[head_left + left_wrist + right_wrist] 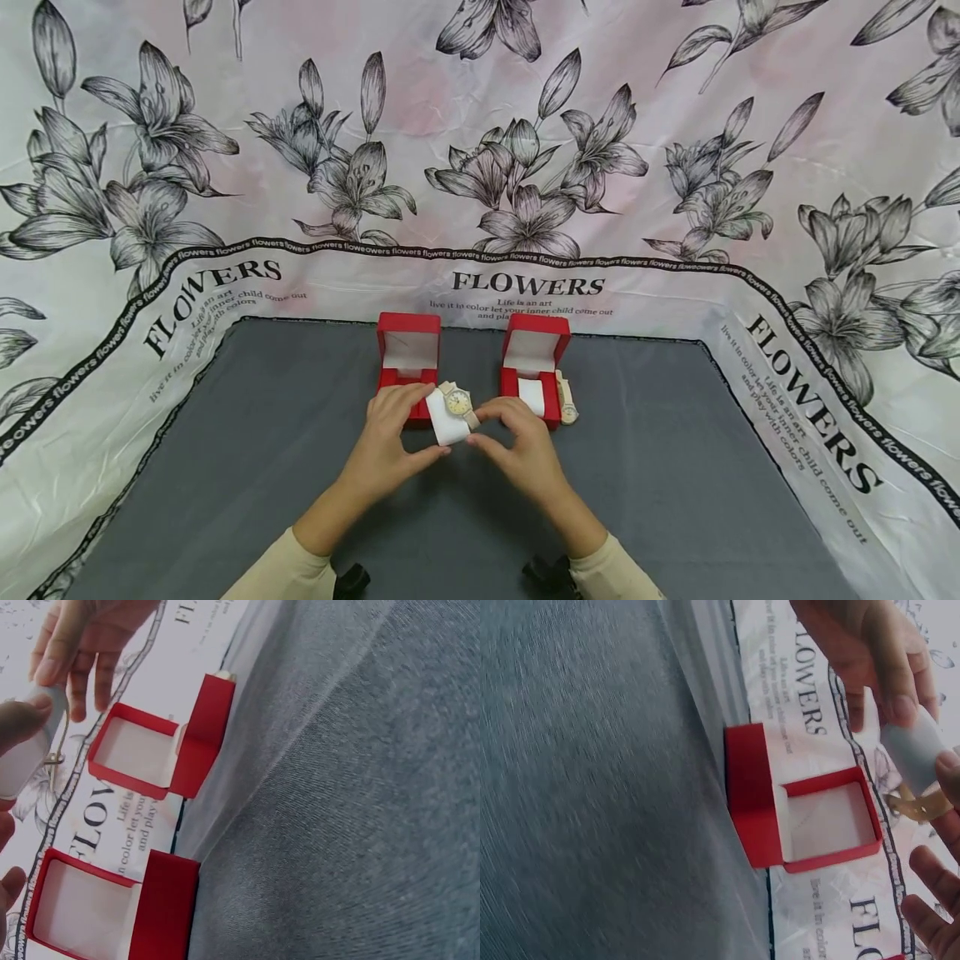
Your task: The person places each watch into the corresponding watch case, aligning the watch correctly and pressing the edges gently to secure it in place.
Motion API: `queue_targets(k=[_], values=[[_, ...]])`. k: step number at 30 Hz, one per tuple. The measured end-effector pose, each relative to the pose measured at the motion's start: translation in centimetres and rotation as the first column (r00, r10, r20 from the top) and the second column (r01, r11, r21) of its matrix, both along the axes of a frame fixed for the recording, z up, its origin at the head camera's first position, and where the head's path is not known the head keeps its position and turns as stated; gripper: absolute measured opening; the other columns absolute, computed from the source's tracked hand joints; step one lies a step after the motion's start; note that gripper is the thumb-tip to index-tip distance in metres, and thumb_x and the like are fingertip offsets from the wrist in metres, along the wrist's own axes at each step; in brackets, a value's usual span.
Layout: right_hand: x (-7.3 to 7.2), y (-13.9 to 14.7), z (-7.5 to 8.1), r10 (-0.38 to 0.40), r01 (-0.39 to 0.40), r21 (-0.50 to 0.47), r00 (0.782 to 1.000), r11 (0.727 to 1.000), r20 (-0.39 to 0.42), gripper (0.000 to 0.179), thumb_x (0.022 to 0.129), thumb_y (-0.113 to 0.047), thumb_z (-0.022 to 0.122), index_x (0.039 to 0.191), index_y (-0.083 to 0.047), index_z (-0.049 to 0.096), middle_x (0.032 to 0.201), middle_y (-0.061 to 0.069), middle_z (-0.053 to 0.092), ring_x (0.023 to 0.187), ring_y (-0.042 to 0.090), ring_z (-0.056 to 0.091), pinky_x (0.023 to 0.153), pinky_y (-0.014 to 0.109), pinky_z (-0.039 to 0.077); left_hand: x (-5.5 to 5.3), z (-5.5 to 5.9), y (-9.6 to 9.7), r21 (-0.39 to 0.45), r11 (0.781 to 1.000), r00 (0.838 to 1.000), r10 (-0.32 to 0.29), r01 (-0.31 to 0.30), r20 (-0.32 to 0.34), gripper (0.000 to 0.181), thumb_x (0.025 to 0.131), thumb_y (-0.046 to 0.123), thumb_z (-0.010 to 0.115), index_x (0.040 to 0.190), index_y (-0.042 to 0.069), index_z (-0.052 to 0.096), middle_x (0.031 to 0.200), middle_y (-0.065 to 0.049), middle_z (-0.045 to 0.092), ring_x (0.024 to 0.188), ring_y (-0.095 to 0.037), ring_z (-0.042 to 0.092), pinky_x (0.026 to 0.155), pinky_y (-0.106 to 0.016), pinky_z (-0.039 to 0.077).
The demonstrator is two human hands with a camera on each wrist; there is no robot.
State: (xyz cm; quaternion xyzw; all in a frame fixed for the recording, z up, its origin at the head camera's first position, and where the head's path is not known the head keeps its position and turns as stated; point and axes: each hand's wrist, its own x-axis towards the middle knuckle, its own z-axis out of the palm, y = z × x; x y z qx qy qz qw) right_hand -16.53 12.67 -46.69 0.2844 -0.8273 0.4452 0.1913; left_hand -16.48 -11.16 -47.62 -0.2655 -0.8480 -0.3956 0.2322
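Between thumb and fingers, my left hand [386, 433] holds a small white watch cushion [450, 429]. A wristwatch [457, 402] with a pale round dial and cream strap lies across it. From the other side, my right hand [525, 450] pinches the watch's strap near the cushion's edge. In the right wrist view a loose end of the strap [921, 806] sticks out below the cushion [913, 754]. Just behind the hands stands a red box [409, 323] with its lid up; my left fingers partly hide its inside.
To the right, another red box [553, 325] stands with its lid raised and a white cushion [531, 393] inside. A second watch [567, 404] with a cream strap lies against its right side. Dark grey cloth [660, 467] covers the table, bordered by white flower-print fabric [345, 283].
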Motion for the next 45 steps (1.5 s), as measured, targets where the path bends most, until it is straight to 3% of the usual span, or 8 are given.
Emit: queue_targets(k=[7,22,28,33,37,40,45], values=[[0.3,-0.7,-0.4,-0.038,0.038,-0.055,0.999,0.998,0.001,0.027,0.082,-0.015,0.087,0.105,-0.017,0.072,0.104,-0.005,0.070,0.100,0.013,0.063,0.090,0.033,0.057,-0.3,0.2,-0.4,0.008,1.000,0.996,0.029,-0.028,-0.081,0.088,0.061,0.025,0.101,0.138,0.011,0.060,0.135,-0.008,0.062,0.122,-0.025,0.050,0.102,-0.053,0.036],[1.2,-1.5,-1.2,-0.118,0.122,-0.070,0.991,0.990,0.058,0.023,0.082,-0.014,0.088,0.098,-0.020,0.073,0.096,-0.011,0.069,0.092,0.011,0.064,0.084,0.030,0.057,-0.1,-0.5,-0.5,-0.014,0.997,0.994,0.072,-0.074,-0.080,0.086,0.060,0.032,0.101,0.134,0.012,0.063,0.130,-0.006,0.065,0.118,-0.023,0.052,0.099,-0.052,0.039],[1.2,-1.7,-1.4,-0.080,0.083,-0.082,0.996,0.993,0.040,0.020,0.085,-0.014,0.085,0.102,-0.019,0.074,0.100,-0.007,0.071,0.096,0.010,0.064,0.086,0.030,0.056,-0.2,-0.3,-0.6,-0.006,0.997,0.994,0.076,-0.077,-0.083,0.085,0.062,0.031,0.100,0.136,0.012,0.062,0.131,-0.007,0.066,0.118,-0.024,0.052,0.100,-0.052,0.039],[0.8,-0.9,-1.2,-0.002,0.002,-0.053,1.000,0.999,0.004,0.028,0.081,-0.002,0.085,0.104,-0.016,0.077,0.104,-0.004,0.072,0.101,0.013,0.065,0.090,0.031,0.056,-0.1,-0.2,-0.8,-0.018,0.999,0.998,0.047,-0.047,-0.038,0.086,0.064,0.028,0.099,0.139,0.012,0.061,0.133,-0.007,0.064,0.120,-0.023,0.052,0.103,-0.053,0.039],[0.1,0.1,-0.9,0.077,-0.077,-0.002,0.996,0.997,-0.033,0.034,0.078,0.000,0.087,0.108,-0.014,0.077,0.109,-0.001,0.072,0.106,0.016,0.065,0.093,0.033,0.056,-0.1,0.2,-0.9,-0.029,1.000,1.000,0.012,-0.012,0.012,0.087,0.065,0.027,0.099,0.141,0.014,0.059,0.135,-0.005,0.063,0.123,-0.020,0.051,0.104,-0.054,0.039],[-0.5,0.9,-0.5,0.120,-0.120,0.038,0.993,0.992,-0.010,0.044,0.080,-0.009,0.088,0.121,-0.013,0.073,0.122,-0.001,0.069,0.114,0.017,0.062,0.093,0.037,0.056,-0.1,0.4,-1.0,-0.034,0.999,0.999,-0.025,0.026,0.034,0.088,0.066,0.026,0.099,0.143,0.014,0.058,0.136,-0.003,0.062,0.124,-0.019,0.050,0.105,-0.055,0.040],[-1.2,1.9,0.1,0.167,-0.174,0.097,0.983,0.980,0.080,0.077,0.078,-0.020,0.090,0.147,-0.018,0.056,0.145,-0.003,0.056,0.132,0.016,0.051,0.097,0.045,0.054,-0.3,0.5,-0.9,-0.069,0.992,0.994,-0.099,0.103,0.055,0.087,0.069,0.025,0.097,0.145,0.014,0.056,0.139,0.000,0.060,0.124,-0.017,0.049,0.103,-0.051,0.043]])
